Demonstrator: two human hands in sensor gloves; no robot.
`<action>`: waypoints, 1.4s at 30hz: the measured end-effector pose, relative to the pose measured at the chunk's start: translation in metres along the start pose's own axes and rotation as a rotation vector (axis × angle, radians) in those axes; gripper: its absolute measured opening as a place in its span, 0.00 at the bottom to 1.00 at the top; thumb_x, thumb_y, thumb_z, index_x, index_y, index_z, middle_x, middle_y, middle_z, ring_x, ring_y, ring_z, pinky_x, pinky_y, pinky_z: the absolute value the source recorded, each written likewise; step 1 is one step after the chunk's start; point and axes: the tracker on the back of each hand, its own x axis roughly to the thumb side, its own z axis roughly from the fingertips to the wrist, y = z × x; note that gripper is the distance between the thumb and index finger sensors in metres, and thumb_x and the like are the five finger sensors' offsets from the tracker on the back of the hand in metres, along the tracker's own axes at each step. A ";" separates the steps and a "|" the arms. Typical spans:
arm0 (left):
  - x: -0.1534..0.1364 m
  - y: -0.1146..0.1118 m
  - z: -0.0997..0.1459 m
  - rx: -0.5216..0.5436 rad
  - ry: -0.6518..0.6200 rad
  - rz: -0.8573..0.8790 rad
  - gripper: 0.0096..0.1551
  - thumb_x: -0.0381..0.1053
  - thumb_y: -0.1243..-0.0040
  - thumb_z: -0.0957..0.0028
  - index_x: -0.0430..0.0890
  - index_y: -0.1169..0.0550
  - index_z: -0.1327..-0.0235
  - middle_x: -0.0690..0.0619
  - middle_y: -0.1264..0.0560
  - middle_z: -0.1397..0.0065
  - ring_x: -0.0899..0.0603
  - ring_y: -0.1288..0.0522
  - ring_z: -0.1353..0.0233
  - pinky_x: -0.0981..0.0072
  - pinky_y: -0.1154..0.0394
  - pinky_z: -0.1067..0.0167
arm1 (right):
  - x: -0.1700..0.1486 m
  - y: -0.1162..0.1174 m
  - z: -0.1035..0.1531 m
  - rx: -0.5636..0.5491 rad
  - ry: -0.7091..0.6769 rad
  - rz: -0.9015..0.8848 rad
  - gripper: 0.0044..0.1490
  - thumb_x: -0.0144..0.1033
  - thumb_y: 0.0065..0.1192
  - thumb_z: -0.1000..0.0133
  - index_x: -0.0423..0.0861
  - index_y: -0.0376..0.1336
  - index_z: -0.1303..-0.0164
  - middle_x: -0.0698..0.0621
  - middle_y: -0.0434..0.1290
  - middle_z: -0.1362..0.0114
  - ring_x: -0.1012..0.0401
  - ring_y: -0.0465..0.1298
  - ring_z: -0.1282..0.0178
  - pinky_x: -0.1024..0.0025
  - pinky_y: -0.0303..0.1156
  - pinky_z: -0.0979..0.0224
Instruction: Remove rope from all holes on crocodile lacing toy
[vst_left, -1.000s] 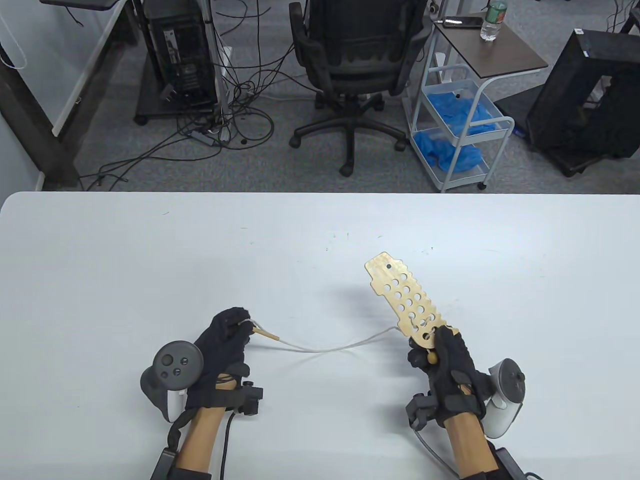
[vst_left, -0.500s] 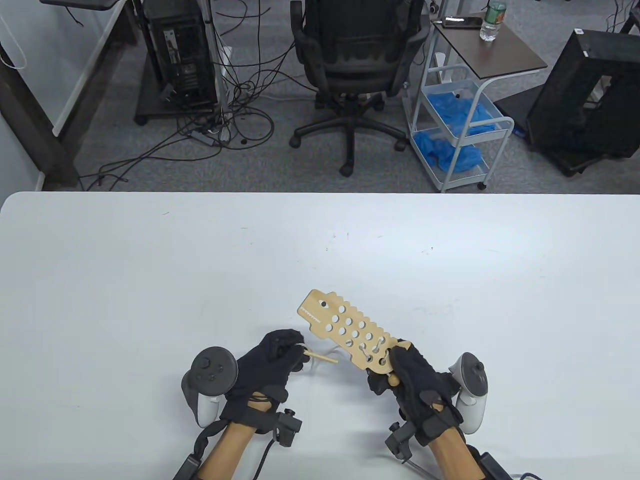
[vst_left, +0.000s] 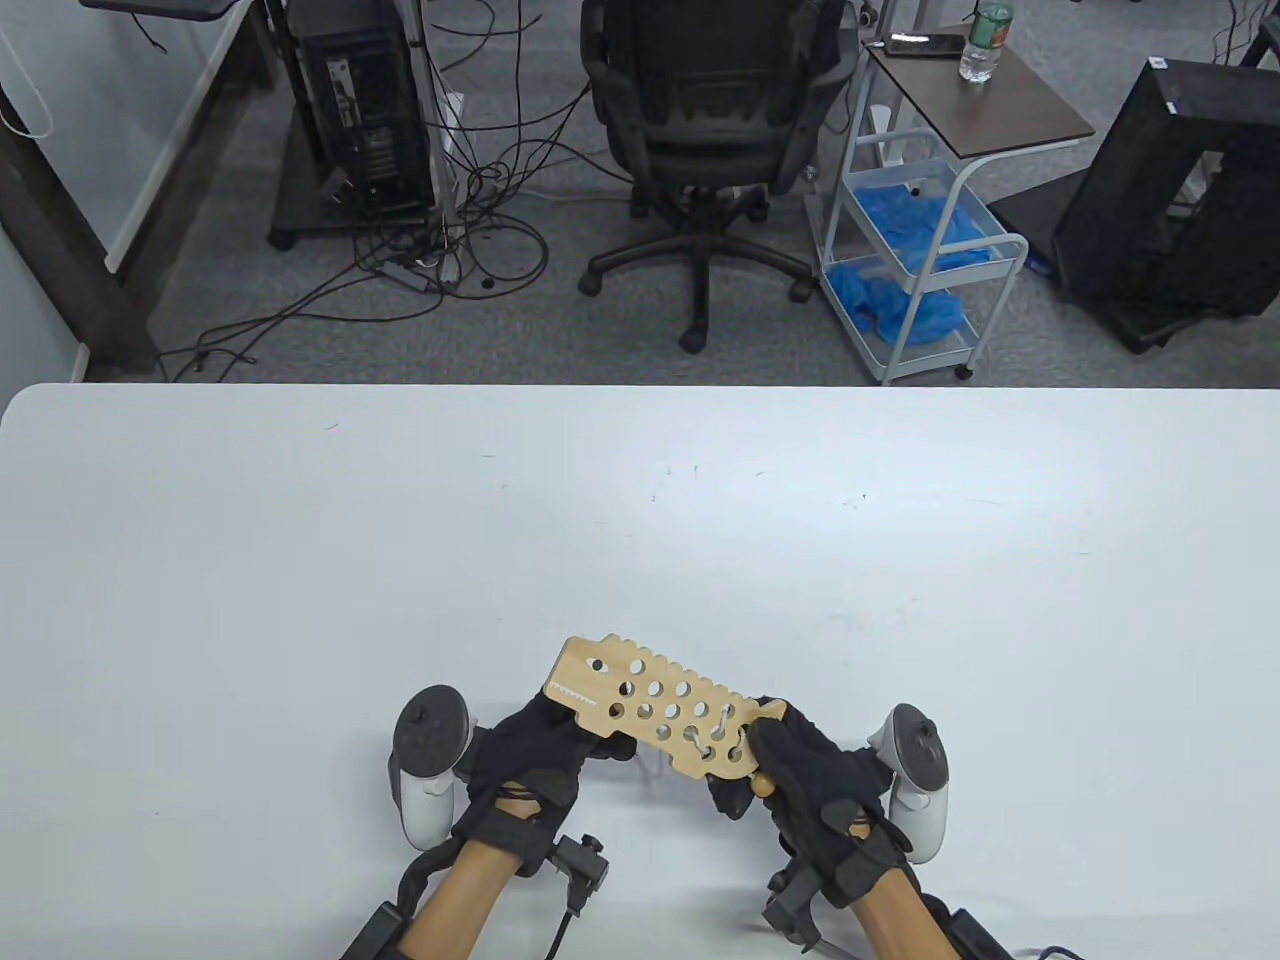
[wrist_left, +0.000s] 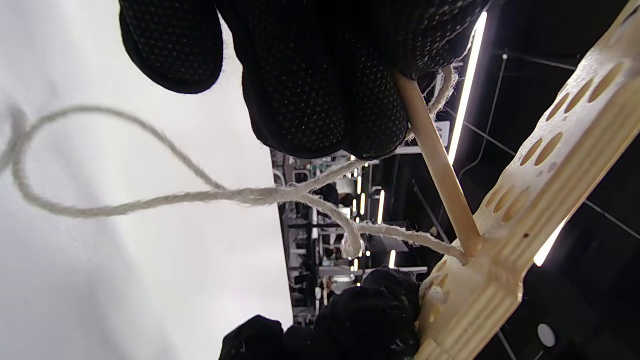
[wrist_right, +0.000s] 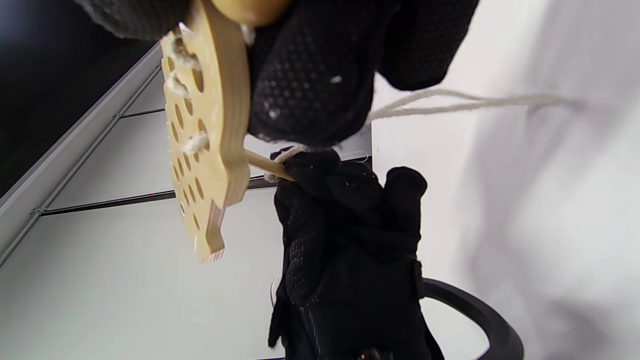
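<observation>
The wooden crocodile board (vst_left: 655, 718) is held above the table near its front edge, head pointing left. My right hand (vst_left: 800, 775) grips its tail end beside a wooden bead (vst_left: 763, 785). White rope (vst_left: 718, 727) still laces the holes near the tail. My left hand (vst_left: 545, 750) is under the board's head end and pinches the wooden needle (wrist_left: 437, 165), whose tip touches the board's underside (wrist_left: 505, 250). Loose rope (wrist_left: 125, 200) loops below. The right wrist view shows the board (wrist_right: 210, 140) on edge, the needle (wrist_right: 265, 162) meeting it and the left hand (wrist_right: 345, 240).
The white table (vst_left: 640, 520) stretches far and wide beyond the hands. Past its far edge stand an office chair (vst_left: 700, 130), a cart with blue gloves (vst_left: 915, 250), computer towers and floor cables.
Both hands moved together toward the table's front centre. The board swung down with its head to the left. The taut rope went slack, and the needle came up against the board's underside.
</observation>
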 end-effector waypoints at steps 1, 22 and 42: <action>0.000 -0.001 -0.001 -0.017 -0.002 0.005 0.23 0.50 0.42 0.47 0.57 0.22 0.38 0.57 0.14 0.44 0.52 0.15 0.49 0.45 0.23 0.39 | 0.000 0.001 0.000 0.005 -0.001 -0.003 0.30 0.51 0.57 0.45 0.49 0.62 0.37 0.50 0.78 0.42 0.58 0.83 0.56 0.48 0.72 0.32; 0.014 -0.020 0.005 -0.086 -0.121 -0.164 0.22 0.53 0.36 0.48 0.61 0.18 0.40 0.55 0.18 0.36 0.49 0.19 0.41 0.40 0.27 0.34 | 0.000 0.003 0.000 0.006 0.021 0.006 0.29 0.51 0.58 0.45 0.49 0.63 0.37 0.49 0.79 0.42 0.57 0.83 0.56 0.48 0.72 0.32; 0.005 -0.028 0.002 -0.245 -0.133 0.113 0.38 0.57 0.41 0.44 0.56 0.35 0.19 0.55 0.21 0.26 0.46 0.23 0.29 0.37 0.30 0.31 | 0.011 -0.001 0.003 -0.067 -0.028 0.156 0.30 0.51 0.66 0.47 0.50 0.63 0.39 0.51 0.79 0.40 0.58 0.84 0.54 0.47 0.72 0.30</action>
